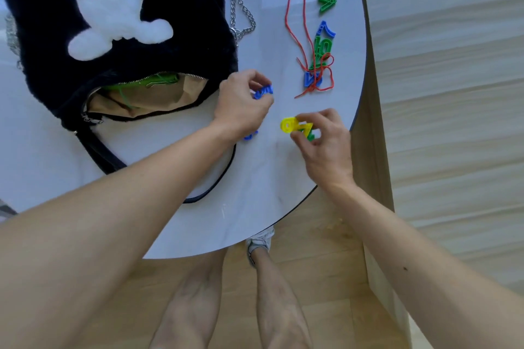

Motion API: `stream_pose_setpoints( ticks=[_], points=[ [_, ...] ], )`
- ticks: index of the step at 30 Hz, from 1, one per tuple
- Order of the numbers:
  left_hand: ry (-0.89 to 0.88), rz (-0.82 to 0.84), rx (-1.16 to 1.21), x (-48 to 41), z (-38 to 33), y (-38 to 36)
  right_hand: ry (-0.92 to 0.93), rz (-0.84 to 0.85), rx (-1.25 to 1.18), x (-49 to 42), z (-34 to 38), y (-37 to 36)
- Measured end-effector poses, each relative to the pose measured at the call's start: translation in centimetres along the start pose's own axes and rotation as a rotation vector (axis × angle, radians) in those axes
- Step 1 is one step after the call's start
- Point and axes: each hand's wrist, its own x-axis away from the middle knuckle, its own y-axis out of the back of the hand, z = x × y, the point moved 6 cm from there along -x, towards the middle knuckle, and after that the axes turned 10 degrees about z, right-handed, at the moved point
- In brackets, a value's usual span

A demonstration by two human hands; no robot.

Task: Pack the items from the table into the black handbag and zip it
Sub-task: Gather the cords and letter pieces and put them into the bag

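1. Right now I am pinching a blue number piece (263,91) in my left hand (241,103), fingers curled round it just above the white table (198,221), beside the handbag's mouth.
2. I am gripping a yellow piece (289,125) and a green one (309,134) together in my right hand (326,147); the yellow piece's long axis is running left to right, its ring end pointing toward my left hand.
3. I am reaching both forearms forward over the table edge, the left crossing the bag's strap (215,184).
4. The black handbag (119,37) is lying unzipped, its opening facing me, something green showing inside.
5. More number pieces tangled in a red lace (300,45) are sitting well beyond my right hand.
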Motion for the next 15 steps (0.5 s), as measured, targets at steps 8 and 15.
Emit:
stream_pose_setpoints(
  ticks=[8,15],
  points=[
    [0.526,0.446,1.276,5.6,-0.2,-3.2,0.265,0.238,0.487,0.6,11.6,-0.6],
    [0.528,0.316,1.217,7.6,1.8,0.2,0.408,0.399,0.419,2.8,16.1,-1.5]
  ],
)
